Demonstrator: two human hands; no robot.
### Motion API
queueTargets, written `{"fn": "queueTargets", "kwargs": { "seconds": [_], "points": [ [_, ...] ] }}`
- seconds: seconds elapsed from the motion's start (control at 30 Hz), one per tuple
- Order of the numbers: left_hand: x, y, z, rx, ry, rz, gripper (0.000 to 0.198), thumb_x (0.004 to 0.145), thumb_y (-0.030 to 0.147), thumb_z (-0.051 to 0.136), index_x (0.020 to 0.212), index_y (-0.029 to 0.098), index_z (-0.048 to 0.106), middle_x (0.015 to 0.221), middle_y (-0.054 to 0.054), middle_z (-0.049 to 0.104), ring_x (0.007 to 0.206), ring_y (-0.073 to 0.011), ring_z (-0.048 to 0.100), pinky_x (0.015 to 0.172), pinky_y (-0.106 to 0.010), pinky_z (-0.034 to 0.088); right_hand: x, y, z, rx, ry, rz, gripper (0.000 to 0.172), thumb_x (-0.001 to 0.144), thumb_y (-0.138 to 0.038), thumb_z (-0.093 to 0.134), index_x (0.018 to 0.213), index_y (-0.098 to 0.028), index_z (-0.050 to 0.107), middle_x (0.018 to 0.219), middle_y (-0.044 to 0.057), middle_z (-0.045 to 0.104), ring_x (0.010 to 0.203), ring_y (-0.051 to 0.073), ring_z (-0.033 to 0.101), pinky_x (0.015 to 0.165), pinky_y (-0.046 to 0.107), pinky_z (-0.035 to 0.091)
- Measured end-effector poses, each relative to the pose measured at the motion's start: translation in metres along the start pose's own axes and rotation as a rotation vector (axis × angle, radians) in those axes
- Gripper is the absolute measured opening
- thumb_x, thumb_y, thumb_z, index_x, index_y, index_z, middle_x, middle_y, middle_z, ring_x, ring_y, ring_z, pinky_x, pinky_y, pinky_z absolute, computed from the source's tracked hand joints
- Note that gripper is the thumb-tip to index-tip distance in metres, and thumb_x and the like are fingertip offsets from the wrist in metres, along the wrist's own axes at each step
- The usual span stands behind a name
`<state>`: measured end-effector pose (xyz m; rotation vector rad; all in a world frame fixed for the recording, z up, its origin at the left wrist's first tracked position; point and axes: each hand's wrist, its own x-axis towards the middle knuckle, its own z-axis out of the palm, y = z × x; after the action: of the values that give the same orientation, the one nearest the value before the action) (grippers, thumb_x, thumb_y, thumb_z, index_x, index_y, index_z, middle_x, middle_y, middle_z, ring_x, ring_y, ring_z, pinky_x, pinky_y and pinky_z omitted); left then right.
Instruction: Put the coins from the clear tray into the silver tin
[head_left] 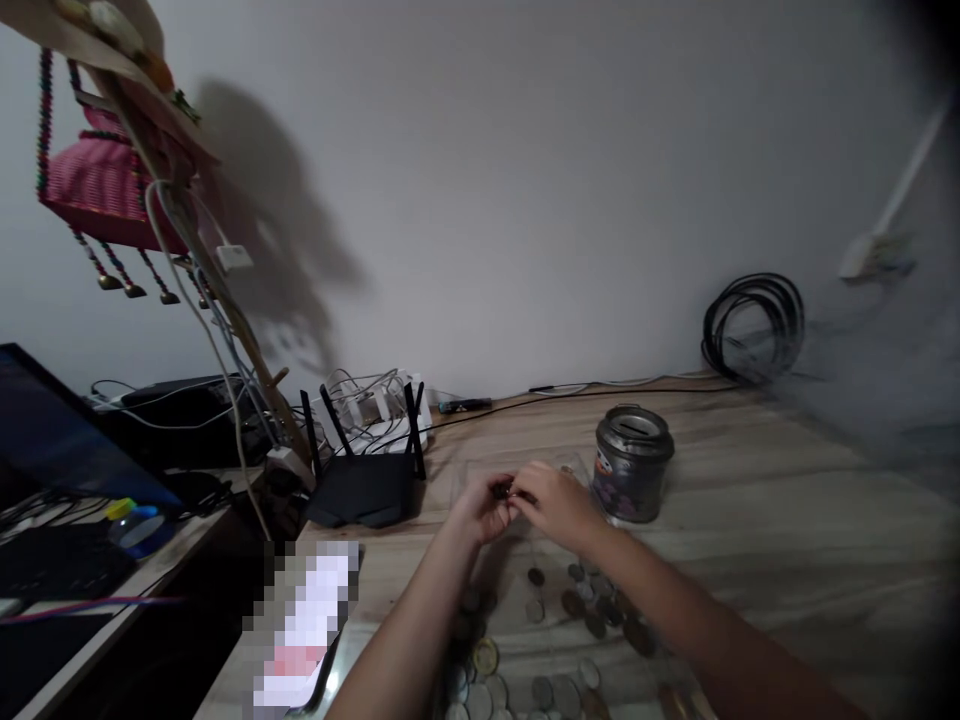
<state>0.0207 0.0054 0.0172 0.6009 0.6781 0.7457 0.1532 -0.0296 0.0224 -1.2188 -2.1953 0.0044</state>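
Observation:
My left hand [484, 510] is cupped with its palm partly up, its fingers curled around a few small dark coins [501, 491]. Over it, my right hand [559, 508] pinches what looks like a coin, mostly hidden by the fingertips. The two hands touch or nearly touch. Just right of them stands a metal coin bank [634, 465] with a slotted lid and a printed picture. Below the hands, between my forearms, many loose coins [566, 692] lie in groups, silver and dark brown, and one is a two-tone coin [485, 656]. A clear plastic tray [469, 468] shows faintly under the hands.
A black router [364, 490] with upright antennas stands at the left, with white cables and adapters behind it. A phone [311, 630] lies at the near left edge. Coiled black cable [752, 328] leans on the wall. A pink bag [112, 180] hangs at upper left.

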Motion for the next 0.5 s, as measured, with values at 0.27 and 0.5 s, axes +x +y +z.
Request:
{"fn": "queueTargets", "kwargs": {
  "seconds": [0.27, 0.5],
  "points": [
    [-0.004, -0.001, 0.005, -0.071, 0.036, -0.067, 0.017, 0.075, 0.007, 0.041, 0.082, 0.004, 0.056, 0.058, -0.006, 0.060, 0.054, -0.0112, 0.059, 0.062, -0.023, 0.050, 0.003, 0.011, -0.012, 0.140, 0.078, 0.096, 0.011, 0.071, -0.027, 0.056, 0.068, -0.022, 0.065, 0.070, 0.002, 0.062, 0.077, 0.016, 0.050, 0.067, 0.028, 0.037],
    [-0.005, -0.002, 0.006, 0.000, 0.006, -0.065, 0.019, 0.076, 0.006, 0.041, 0.085, 0.001, 0.057, 0.063, -0.009, 0.062, 0.062, -0.0132, 0.062, 0.061, -0.019, 0.050, 0.007, 0.018, -0.006, 0.327, 0.081, 0.222, 0.011, 0.066, -0.029, 0.061, 0.063, -0.019, 0.064, 0.064, 0.001, 0.062, 0.065, 0.013, 0.052, 0.056, 0.024, 0.036]
  ]
}}
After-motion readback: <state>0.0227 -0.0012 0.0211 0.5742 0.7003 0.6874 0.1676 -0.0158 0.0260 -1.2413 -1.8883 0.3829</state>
